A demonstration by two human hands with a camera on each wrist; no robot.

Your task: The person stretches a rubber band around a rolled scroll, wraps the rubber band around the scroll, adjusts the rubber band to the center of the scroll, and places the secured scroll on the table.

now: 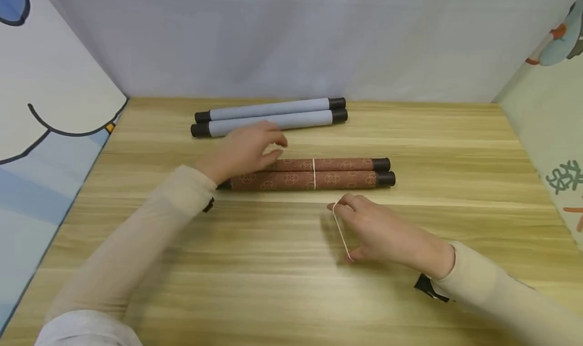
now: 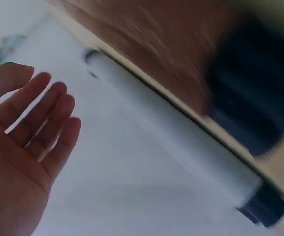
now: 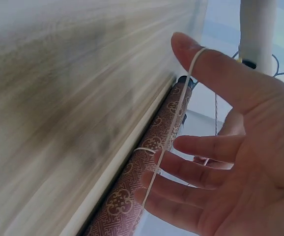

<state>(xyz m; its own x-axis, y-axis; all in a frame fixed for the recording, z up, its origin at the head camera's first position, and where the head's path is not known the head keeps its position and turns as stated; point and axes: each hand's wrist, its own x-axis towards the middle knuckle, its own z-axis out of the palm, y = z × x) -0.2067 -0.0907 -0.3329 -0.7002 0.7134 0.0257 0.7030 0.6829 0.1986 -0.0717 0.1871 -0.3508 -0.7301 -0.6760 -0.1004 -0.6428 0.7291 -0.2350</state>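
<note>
A thin white elastic band (image 1: 342, 234) is stretched between the thumb and fingers of my right hand (image 1: 387, 232), which is spread just in front of the brown scrolls. In the right wrist view the same band (image 3: 174, 125) runs from the thumb across to the fingers. Two brown patterned scrolls (image 1: 291, 180) with black ends lie side by side, a second white band (image 1: 314, 174) around their middle. Over their left part, my left hand (image 1: 248, 148) reaches toward two pale blue scrolls (image 1: 300, 120). Its fingers (image 2: 58, 132) are loosely bent and hold nothing.
The wooden table (image 1: 255, 285) carries both pairs of scrolls, the blue pair farther back. A pale cloth wall (image 1: 291, 42) rises behind the table, with printed panels at the left and right sides.
</note>
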